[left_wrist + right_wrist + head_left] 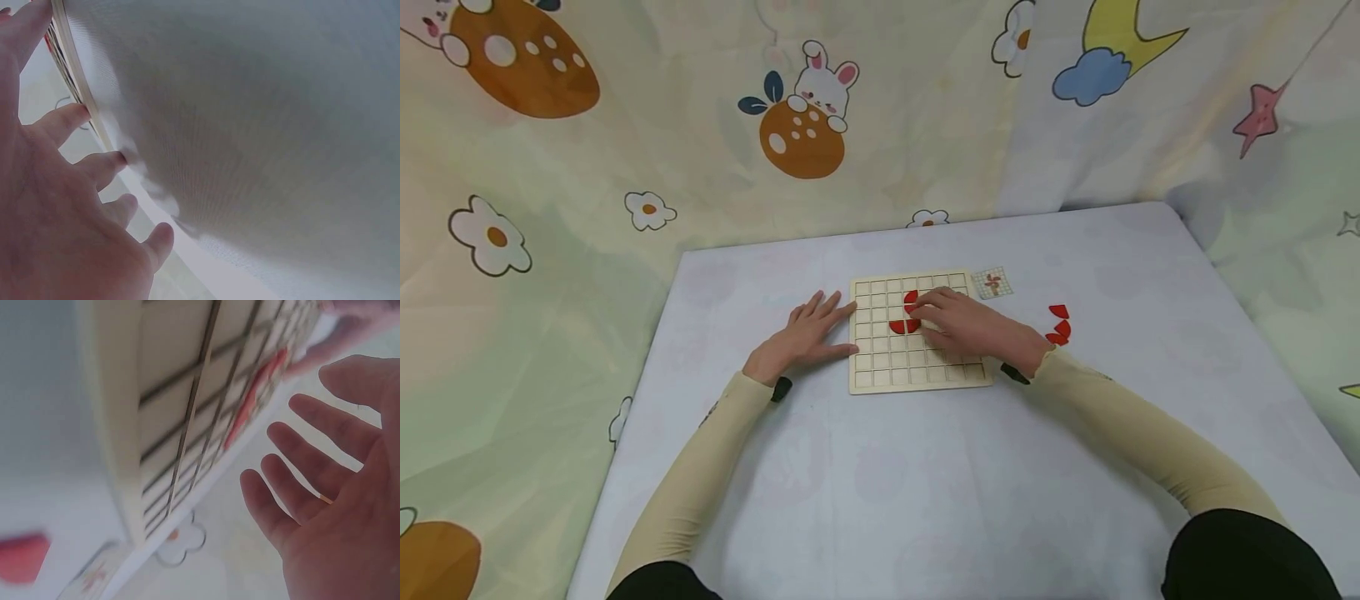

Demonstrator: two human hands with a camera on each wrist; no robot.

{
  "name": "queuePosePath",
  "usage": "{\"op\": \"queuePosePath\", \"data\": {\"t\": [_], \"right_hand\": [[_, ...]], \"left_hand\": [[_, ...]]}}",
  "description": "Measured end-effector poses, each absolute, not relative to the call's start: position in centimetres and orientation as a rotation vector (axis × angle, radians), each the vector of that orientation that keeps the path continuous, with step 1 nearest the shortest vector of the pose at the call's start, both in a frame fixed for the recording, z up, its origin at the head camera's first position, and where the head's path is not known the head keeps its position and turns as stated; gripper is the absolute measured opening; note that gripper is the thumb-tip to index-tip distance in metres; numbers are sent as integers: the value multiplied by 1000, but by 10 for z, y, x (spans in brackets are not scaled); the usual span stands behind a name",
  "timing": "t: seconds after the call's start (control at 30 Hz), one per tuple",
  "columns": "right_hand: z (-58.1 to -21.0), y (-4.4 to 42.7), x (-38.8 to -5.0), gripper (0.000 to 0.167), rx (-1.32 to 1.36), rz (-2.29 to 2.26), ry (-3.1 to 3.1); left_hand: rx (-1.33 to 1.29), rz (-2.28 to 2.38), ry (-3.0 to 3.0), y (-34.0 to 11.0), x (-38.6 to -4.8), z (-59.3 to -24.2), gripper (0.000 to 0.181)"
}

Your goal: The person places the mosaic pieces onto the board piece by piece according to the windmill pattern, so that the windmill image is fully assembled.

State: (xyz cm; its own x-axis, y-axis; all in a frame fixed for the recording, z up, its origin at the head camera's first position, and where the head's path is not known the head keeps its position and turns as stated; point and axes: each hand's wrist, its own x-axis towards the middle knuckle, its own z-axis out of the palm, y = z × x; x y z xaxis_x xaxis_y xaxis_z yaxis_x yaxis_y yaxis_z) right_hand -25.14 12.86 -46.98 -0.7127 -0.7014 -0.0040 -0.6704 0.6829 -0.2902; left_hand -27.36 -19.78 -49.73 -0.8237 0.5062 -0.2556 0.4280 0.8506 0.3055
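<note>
A pale wooden grid board lies on the table. Red quarter-circle pieces sit in cells near its middle, partly hidden by the right fingers. My left hand is spread flat at the board's left side, thumb and index fingertip touching its edge, as the left wrist view also shows. Over the right half of the board hovers my right hand, fingertips close to the red pieces. In the right wrist view, the right hand has loosely bent, separated fingers with nothing between them.
A small card with a red pattern on a grid lies at the board's upper right corner. Several loose red pieces lie on the white tabletop to the right. A printed cloth hangs behind the table.
</note>
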Motion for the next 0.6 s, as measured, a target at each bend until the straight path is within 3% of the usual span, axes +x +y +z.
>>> {"op": "queuePosePath", "data": {"t": [0.6], "right_hand": [[-464, 207, -232, 31, -864, -595, 2825]], "left_hand": [[708, 345, 2695, -198, -276, -500, 89]]}}
